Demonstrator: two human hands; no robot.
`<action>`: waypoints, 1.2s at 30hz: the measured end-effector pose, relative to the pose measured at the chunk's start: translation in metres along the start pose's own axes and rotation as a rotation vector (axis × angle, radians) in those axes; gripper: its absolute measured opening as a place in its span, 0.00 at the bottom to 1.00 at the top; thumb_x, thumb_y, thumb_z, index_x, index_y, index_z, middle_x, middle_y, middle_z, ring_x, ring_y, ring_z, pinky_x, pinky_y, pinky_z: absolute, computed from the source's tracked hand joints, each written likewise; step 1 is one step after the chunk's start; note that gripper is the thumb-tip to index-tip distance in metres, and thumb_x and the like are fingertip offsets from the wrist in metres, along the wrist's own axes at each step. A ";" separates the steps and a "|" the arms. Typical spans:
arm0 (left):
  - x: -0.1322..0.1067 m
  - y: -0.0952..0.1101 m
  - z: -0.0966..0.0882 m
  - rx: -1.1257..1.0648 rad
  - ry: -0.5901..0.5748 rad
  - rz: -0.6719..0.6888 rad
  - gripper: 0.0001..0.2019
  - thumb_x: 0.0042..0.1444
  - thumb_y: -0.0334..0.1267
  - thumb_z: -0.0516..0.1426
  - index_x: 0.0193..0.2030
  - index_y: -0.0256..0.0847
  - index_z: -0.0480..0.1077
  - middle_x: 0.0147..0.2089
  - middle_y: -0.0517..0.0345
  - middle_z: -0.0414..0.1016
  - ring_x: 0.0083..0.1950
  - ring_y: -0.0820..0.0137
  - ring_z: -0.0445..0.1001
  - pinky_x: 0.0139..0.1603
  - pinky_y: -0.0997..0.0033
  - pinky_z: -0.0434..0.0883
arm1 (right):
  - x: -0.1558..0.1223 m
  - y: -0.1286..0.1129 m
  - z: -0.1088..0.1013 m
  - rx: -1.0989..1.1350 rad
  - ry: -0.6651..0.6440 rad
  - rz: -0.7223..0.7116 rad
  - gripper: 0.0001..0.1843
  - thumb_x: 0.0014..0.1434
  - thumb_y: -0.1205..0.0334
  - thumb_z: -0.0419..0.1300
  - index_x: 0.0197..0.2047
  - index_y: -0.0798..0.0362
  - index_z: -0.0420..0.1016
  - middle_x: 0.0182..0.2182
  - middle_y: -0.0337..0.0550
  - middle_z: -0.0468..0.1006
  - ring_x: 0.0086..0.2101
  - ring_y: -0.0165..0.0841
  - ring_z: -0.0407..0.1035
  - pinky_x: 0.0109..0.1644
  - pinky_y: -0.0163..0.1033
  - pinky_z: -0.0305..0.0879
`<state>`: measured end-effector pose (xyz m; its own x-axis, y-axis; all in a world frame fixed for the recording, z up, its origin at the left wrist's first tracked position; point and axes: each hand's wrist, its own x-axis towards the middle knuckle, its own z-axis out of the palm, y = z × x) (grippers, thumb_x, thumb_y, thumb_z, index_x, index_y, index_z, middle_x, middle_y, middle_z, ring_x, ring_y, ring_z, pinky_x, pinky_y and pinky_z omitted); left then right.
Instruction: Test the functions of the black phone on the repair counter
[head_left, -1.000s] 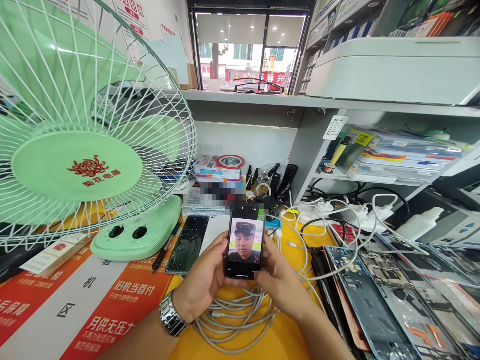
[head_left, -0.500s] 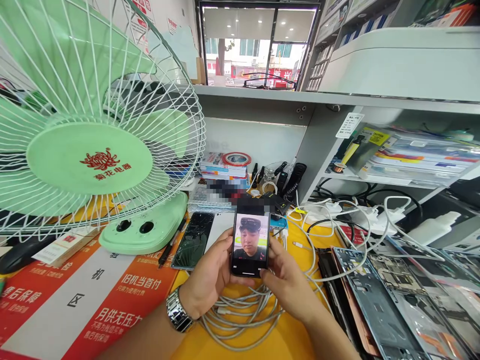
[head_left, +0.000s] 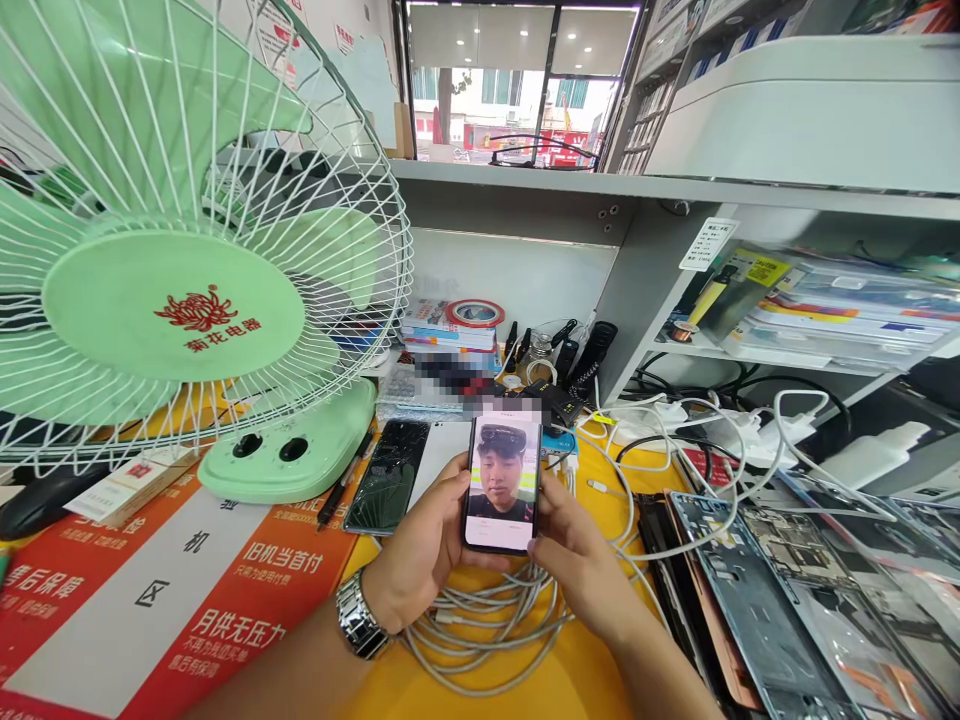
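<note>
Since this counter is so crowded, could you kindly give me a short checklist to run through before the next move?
1. The smartphone held securely: ok, the left hand and right hand both grip its edges.
2. Its screen lit: ok.
3. The white cables clear of the hands: cannot tell, they lie directly beneath them.
4. The cracked phone intact: not ok, its glass is shattered.
5. The opened phone housings clear of the right hand: ok.

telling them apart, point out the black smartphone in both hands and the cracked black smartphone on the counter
held black smartphone [head_left: 502, 484], head view, lit screen
cracked black smartphone [head_left: 388, 477], head view, shattered screen
</note>
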<state>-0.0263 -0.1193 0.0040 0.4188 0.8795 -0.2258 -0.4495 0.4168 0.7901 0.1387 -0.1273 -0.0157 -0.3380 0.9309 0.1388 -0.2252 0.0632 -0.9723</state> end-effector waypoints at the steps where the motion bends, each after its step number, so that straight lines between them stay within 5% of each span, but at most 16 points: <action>1: 0.000 0.000 0.001 0.013 0.010 0.000 0.21 0.63 0.46 0.50 0.60 0.43 0.60 0.53 0.43 0.73 0.49 0.54 0.75 0.34 0.61 0.77 | 0.000 0.000 0.000 -0.007 0.005 0.000 0.34 0.51 0.75 0.53 0.61 0.47 0.63 0.56 0.42 0.73 0.57 0.41 0.66 0.58 0.48 0.62; 9: 0.002 -0.003 -0.002 0.025 -0.005 -0.008 0.20 0.62 0.46 0.51 0.59 0.44 0.62 0.50 0.46 0.74 0.46 0.56 0.75 0.31 0.64 0.76 | -0.001 0.000 0.002 -0.086 0.007 -0.018 0.34 0.51 0.76 0.54 0.62 0.49 0.61 0.57 0.44 0.71 0.57 0.39 0.65 0.60 0.47 0.62; 13: 0.002 -0.003 -0.003 -0.005 -0.045 0.003 0.22 0.61 0.42 0.49 0.62 0.46 0.60 0.54 0.46 0.72 0.51 0.53 0.73 0.38 0.57 0.77 | -0.003 -0.001 0.010 -0.185 0.070 0.023 0.36 0.53 0.75 0.56 0.63 0.47 0.54 0.57 0.45 0.69 0.55 0.37 0.66 0.61 0.46 0.61; 19: 0.002 -0.007 -0.004 -0.040 -0.083 0.029 0.22 0.62 0.41 0.49 0.64 0.50 0.59 0.58 0.49 0.69 0.53 0.54 0.71 0.38 0.59 0.76 | -0.002 0.000 0.016 -0.390 0.159 0.036 0.37 0.53 0.75 0.58 0.64 0.47 0.51 0.54 0.45 0.69 0.53 0.38 0.66 0.60 0.46 0.62; 29: 0.003 -0.006 -0.005 -0.043 -0.082 0.002 0.21 0.63 0.42 0.47 0.63 0.49 0.60 0.55 0.49 0.71 0.47 0.58 0.73 0.35 0.62 0.76 | -0.004 0.010 0.008 -0.302 0.130 -0.055 0.36 0.54 0.76 0.53 0.64 0.47 0.55 0.58 0.42 0.67 0.59 0.37 0.59 0.64 0.43 0.56; 36: 0.003 -0.004 -0.006 -0.028 -0.083 0.009 0.20 0.64 0.43 0.47 0.61 0.48 0.61 0.53 0.49 0.72 0.46 0.59 0.74 0.32 0.65 0.75 | -0.002 0.002 0.008 -0.228 0.095 -0.044 0.35 0.53 0.76 0.51 0.63 0.47 0.59 0.58 0.42 0.69 0.57 0.38 0.64 0.59 0.43 0.61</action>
<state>-0.0276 -0.1173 -0.0034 0.4784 0.8615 -0.1700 -0.4750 0.4167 0.7751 0.1312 -0.1316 -0.0161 -0.2428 0.9544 0.1739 -0.0224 0.1737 -0.9845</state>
